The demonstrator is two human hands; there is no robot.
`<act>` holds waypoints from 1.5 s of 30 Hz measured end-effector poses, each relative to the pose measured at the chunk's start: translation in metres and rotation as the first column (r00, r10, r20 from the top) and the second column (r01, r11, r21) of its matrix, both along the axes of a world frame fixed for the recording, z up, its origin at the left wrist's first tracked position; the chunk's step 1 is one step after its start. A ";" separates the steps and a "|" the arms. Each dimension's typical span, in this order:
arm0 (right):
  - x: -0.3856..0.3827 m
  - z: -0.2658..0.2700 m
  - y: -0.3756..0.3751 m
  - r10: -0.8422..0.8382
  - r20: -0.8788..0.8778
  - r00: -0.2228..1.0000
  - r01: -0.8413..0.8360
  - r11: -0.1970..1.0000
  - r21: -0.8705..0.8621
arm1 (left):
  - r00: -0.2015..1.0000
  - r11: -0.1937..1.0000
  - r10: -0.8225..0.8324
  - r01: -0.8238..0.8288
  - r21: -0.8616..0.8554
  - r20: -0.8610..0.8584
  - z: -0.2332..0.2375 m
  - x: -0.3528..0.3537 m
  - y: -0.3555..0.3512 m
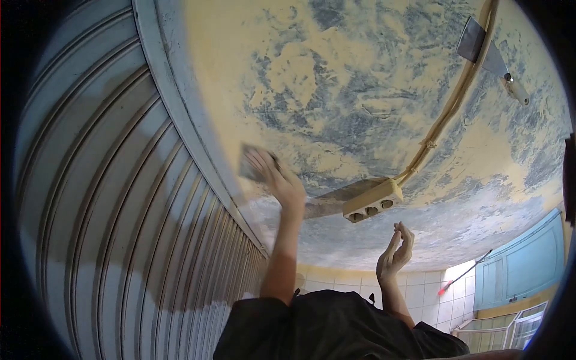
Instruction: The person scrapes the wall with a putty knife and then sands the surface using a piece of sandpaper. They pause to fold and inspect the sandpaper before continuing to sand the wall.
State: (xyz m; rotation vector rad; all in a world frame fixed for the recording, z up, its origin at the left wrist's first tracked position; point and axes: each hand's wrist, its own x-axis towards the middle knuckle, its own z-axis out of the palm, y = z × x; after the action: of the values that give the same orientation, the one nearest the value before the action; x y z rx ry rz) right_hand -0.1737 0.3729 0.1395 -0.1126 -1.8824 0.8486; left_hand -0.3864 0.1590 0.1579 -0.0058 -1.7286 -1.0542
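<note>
My left hand lies flat against the patchy wall, its fingers stretched over a thin grey rectangular sheet that looks like sandpaper. Motion blurs both hand and sheet. My right hand hangs in the air below a yellowed socket strip, fingers loosely curled, with nothing visible in them. The strip has three outlets and is fixed to the wall. A putty knife with a pale handle is tucked behind the cable at the upper right.
A ribbed metal shutter in a grey frame borders the wall on the left. A painted-over cable runs up from the socket strip. White floor tiles, a red-tipped stick, a blue door and a glass-sided case appear lower right.
</note>
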 end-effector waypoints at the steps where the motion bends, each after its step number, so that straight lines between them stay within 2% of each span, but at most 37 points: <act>1: 0.001 -0.005 -0.002 0.006 0.016 1.000 -0.006 1.000 -0.005 | 0.997 0.999 -0.001 0.005 -0.052 0.072 -0.039 0.005 0.011; 4: 0.005 -0.005 -0.004 0.009 0.063 0.998 -0.010 1.000 0.011 | 0.995 0.993 -0.094 0.096 -0.063 0.035 -0.060 0.010 0.010; 7: -0.003 0.010 -0.004 0.014 0.038 0.999 -0.014 1.000 0.024 | 0.997 0.997 -0.074 0.075 0.009 -0.030 0.023 0.001 -0.016; 9: -0.007 0.016 -0.003 0.014 0.010 1.000 -0.014 1.000 0.025 | 1.000 0.999 -0.023 0.022 -0.037 -0.021 0.073 -0.011 -0.043; 10: -0.009 0.018 -0.004 0.015 -0.008 1.000 -0.015 1.000 0.013 | 0.999 0.999 -0.028 0.027 -0.037 -0.015 0.089 -0.010 -0.045; 12: -0.005 0.017 -0.005 0.013 -0.017 1.000 -0.013 1.000 0.005 | 0.993 0.999 -0.039 0.036 -0.029 -0.115 0.105 -0.005 -0.044; 13: -0.002 0.014 -0.007 0.019 -0.009 1.000 -0.019 1.000 -0.013 | 0.993 0.999 -0.041 0.038 -0.029 -0.113 0.089 -0.004 -0.036; 15: -0.001 0.008 -0.008 0.025 -0.016 1.000 -0.026 0.999 -0.033 | 0.992 0.990 -0.020 0.002 -0.140 -0.124 0.021 -0.001 -0.007; 17: 0.004 -0.002 -0.008 0.029 0.017 0.999 -0.028 1.000 -0.014 | 0.995 0.984 -0.097 0.100 -0.146 0.030 -0.063 0.014 0.021; 19: 0.007 -0.003 -0.007 0.021 0.030 0.999 -0.021 1.000 -0.012 | 0.992 0.982 -0.121 0.122 -0.141 0.019 -0.072 0.015 0.018; 20: 0.005 -0.002 -0.005 0.014 0.033 0.999 -0.014 1.000 -0.010 | 0.989 0.980 -0.145 0.143 -0.137 -0.003 -0.070 0.013 0.016; 22: 0.004 0.006 0.001 0.001 0.017 1.000 -0.001 1.000 -0.001 | 0.998 0.992 -0.063 0.060 -0.107 -0.031 -0.010 0.004 -0.005; 24: 0.004 0.013 0.002 -0.023 0.011 1.000 0.023 1.000 0.000 | 0.990 0.982 0.133 -0.137 -0.127 -0.044 0.054 -0.007 -0.038; 26: 0.004 0.018 0.003 -0.025 -0.023 0.999 0.024 1.000 -0.020 | 0.992 0.999 0.003 0.002 0.038 -0.122 0.106 -0.012 -0.059; 27: 0.008 0.018 0.004 -0.032 -0.015 0.999 0.032 0.999 -0.017 | 0.993 0.999 -0.004 0.009 0.041 -0.115 0.099 -0.012 -0.055; 29: 0.011 0.015 0.001 -0.035 -0.009 0.999 0.034 0.998 -0.053 | 0.991 0.990 0.091 -0.101 -0.099 -0.093 0.075 -0.011 -0.044; 31: 0.015 0.005 0.001 -0.027 0.005 1.000 0.028 0.999 -0.037 | 0.997 0.993 0.059 -0.064 -0.103 -0.046 0.009 -0.005 -0.013; 33: 0.016 0.000 -0.001 -0.013 0.027 1.000 0.013 1.000 -0.021 | 0.994 0.992 -0.075 0.083 -0.096 0.084 -0.046 0.024 0.013; 36: 0.010 0.005 -0.003 0.018 0.073 0.997 -0.017 1.000 -0.022 | 0.990 0.989 -0.131 0.134 -0.058 0.050 -0.036 0.021 0.006; 39: -0.001 0.018 -0.004 0.053 0.009 0.999 -0.054 0.998 0.028 | 1.000 0.997 -0.026 0.025 -0.076 -0.013 0.036 0.008 -0.021; 41: -0.006 0.027 -0.007 0.072 -0.049 0.996 -0.072 0.997 -0.001 | 0.998 0.998 -0.035 0.032 -0.056 -0.046 0.085 0.000 -0.046; 42: -0.008 0.027 -0.009 0.071 -0.044 0.997 -0.071 0.997 -0.001 | 0.995 0.998 -0.047 0.044 -0.036 -0.084 0.095 -0.003 -0.051; 45: -0.001 0.022 -0.011 0.071 -0.030 0.997 -0.071 0.997 -0.012 | 0.999 0.997 -0.003 0.000 -0.080 -0.045 0.062 -0.008 -0.033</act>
State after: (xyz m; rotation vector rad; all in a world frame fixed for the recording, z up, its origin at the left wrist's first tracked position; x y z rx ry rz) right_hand -0.1746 0.3620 0.1620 -0.0406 -1.8625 0.9061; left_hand -0.3945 0.1255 0.2201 -0.0806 -1.7295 -0.9783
